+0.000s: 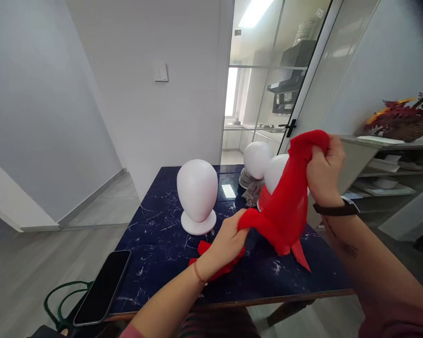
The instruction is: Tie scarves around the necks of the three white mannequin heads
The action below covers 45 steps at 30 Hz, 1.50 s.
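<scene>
A thin red scarf (pixel 285 206) is stretched in the air between my two hands over the right part of the table. My left hand (pixel 230 238) grips one end low down, fingers closed on it. Higher and farther right, my right hand (pixel 325 169) is closed on the other end. To the left of the scarf a bare white foam mannequin head (pixel 197 190) stands upright on its round base. A second red cloth (pixel 227 270) lies crumpled on the table, partly hidden behind my left hand and forearm.
The dark blue marbled table (pixel 155 234) also bears two white mannequin heads at the back, one (pixel 258 159) with grey cloth (pixel 252 188) at its base, one (pixel 275 171) with red cloth, partly hidden. A phone (pixel 104 286) lies at the left edge. Shelves (pixel 398 173) stand right.
</scene>
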Tool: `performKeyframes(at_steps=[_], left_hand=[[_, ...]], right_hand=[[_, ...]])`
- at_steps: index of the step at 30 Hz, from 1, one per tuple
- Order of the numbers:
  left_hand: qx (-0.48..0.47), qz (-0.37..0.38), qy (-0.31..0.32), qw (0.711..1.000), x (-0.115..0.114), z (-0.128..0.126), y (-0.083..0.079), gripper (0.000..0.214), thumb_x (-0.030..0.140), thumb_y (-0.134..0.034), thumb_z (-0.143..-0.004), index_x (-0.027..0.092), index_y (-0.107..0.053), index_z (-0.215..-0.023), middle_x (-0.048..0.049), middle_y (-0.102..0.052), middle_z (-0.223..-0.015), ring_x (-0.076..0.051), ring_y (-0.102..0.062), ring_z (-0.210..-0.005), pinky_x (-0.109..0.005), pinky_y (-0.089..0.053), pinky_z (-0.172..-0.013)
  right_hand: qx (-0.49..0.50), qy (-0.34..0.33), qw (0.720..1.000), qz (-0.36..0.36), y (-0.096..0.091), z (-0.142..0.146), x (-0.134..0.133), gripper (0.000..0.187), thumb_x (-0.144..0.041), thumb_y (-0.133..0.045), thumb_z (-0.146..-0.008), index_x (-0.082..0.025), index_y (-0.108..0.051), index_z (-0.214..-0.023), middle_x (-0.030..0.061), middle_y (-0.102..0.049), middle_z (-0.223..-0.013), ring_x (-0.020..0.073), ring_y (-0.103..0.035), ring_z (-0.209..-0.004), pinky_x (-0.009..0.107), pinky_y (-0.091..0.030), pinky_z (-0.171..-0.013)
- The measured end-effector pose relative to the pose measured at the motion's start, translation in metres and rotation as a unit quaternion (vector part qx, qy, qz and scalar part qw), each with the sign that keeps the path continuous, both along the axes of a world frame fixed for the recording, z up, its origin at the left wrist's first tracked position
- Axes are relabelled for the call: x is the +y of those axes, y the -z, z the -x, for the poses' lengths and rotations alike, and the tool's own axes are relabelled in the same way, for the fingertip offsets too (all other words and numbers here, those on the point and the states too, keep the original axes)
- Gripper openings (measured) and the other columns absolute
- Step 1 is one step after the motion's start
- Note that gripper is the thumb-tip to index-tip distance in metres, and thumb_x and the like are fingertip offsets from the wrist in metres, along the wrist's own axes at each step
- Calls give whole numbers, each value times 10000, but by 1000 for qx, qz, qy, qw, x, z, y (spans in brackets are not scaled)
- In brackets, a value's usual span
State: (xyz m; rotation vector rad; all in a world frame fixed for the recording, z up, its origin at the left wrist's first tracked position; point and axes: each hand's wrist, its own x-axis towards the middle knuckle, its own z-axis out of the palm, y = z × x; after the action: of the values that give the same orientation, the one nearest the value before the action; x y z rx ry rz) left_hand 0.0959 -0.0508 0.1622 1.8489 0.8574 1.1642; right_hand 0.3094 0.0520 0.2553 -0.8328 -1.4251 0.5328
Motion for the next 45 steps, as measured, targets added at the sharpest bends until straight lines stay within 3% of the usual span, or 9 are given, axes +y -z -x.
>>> performKeyframes(at_steps=[6,11,14,20,25,28,34,38,45], left_hand=[[235,-49,16,971,32,-18,38,466,177,-683,-640,148,-588,-1096,-137,-566,-1111,-306,-498,-1066,-439,-391,-940],[43,6,-130,991,1,8,21,190,298,-570,-810,183,-590,-959,-57,-604,-908,-184,-567,-800,-326,-453,-750],[2,141,-40,989,-16,6,22,290,442,-570,-813,163,-615,-877,-53,-643,-795,-183,-590,-717,-307,-454,-679],[-104,212,-63,970,-31,-11,75,516,437,-744,-660,152,-584,-1060,-123,-650,-1067,-245,-589,-968,-345,-438,-856],[-185,343,158,907,-50,27,85,389,457,-706,-695,107,-636,-849,-47,-644,-628,-140,-575,-578,-257,-443,-625],[-208,369,160,892,-59,73,76,446,463,-766,-607,88,-643,-816,-59,-648,-635,-114,-552,-507,-199,-383,-495],[-159,353,47,921,-56,114,46,336,445,-608,-800,113,-614,-855,24,-529,-443,-45,-376,-335,-166,-279,-387],[-156,394,107,900,-58,98,31,342,445,-659,-757,124,-604,-862,52,-482,-423,-40,-343,-328,-177,-312,-405],[-347,323,117,873,-67,105,22,279,412,-638,-781,136,-632,-829,67,-449,-383,-4,-229,-267,-139,-267,-330]], right_hand=[[-170,-55,984,23,10,8,-9,254,-113,-559,-686,-248,-657,-877,10,-680,-858,195,-610,-851,287,-437,-762],[-275,-151,946,80,27,35,-12,491,12,-553,-550,-234,-648,-965,-32,-639,-697,162,-552,-668,262,-381,-694],[-150,-216,945,195,47,67,-35,447,-45,-554,-612,-241,-568,-1014,-76,-557,-570,125,-472,-517,239,-352,-557],[191,-292,831,432,91,119,-84,397,-187,-539,-679,-272,-457,-1058,-70,-595,-659,111,-534,-518,206,-395,-480],[306,-135,891,306,105,98,-74,392,-221,-618,-668,-278,-509,-1041,-58,-628,-773,102,-568,-601,193,-445,-547],[325,-35,915,236,123,69,-64,313,-301,-617,-709,-280,-538,-1011,-39,-644,-907,118,-605,-745,210,-481,-655],[-110,-14,965,239,182,36,-64,336,-414,-628,-723,-213,-645,-992,87,-616,-1062,262,-584,-1017,446,-427,-962],[-181,-136,957,181,170,52,-89,543,-424,-601,-799,-256,-492,-1304,110,-471,-1348,274,-417,-1283,456,-294,-1106],[-159,-575,710,375,142,88,-109,480,-454,-769,-636,-308,-653,-1078,42,-703,-859,201,-677,-758,307,-552,-710]])
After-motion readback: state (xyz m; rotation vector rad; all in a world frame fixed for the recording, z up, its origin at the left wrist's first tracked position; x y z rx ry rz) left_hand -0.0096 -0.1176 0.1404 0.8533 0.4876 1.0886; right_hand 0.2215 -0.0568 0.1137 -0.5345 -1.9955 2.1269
